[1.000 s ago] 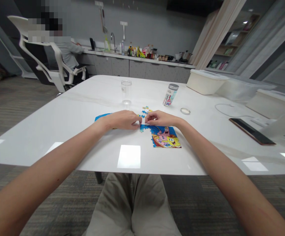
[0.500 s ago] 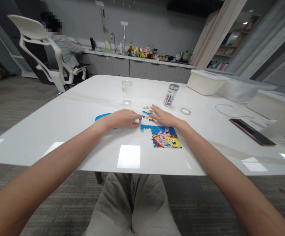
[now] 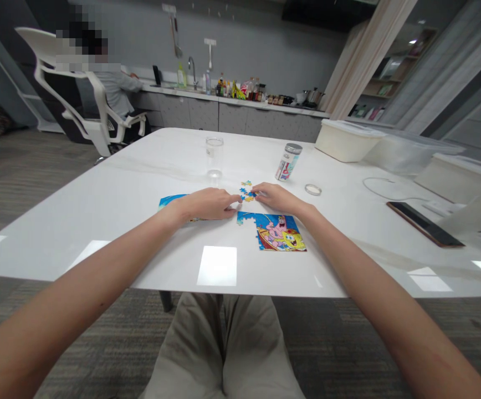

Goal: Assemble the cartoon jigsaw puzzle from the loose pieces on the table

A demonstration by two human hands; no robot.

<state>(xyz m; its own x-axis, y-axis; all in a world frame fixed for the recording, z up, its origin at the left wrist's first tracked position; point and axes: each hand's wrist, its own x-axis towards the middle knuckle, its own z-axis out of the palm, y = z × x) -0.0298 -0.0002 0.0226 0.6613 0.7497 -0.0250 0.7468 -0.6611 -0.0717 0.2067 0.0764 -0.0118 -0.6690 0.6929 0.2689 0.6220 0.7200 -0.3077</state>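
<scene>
Several loose puzzle pieces [image 3: 246,183] lie in a small cluster on the white table. My left hand [image 3: 212,204] rests at their left side, its index finger stretched out to a blue piece and the other fingers curled. At the right of the cluster, my right hand [image 3: 274,198] has its fingers drawn together on a piece too small to make out. A joined puzzle section [image 3: 282,233] with a pink and a yellow cartoon figure lies nearer the table edge. Another blue section [image 3: 169,200] is partly hidden under my left hand and wrist.
Beyond the pieces stand a clear jar [image 3: 214,158] and a printed canister [image 3: 288,162], with a round lid [image 3: 313,189] beside it. A phone [image 3: 425,223] and storage boxes [image 3: 346,140] are on the right. A person [image 3: 118,88] sits back left.
My right hand's fingers have drawn together and moved down slightly onto the pieces. My left index finger has stretched a little to the right. The seated person's head has shifted slightly.
</scene>
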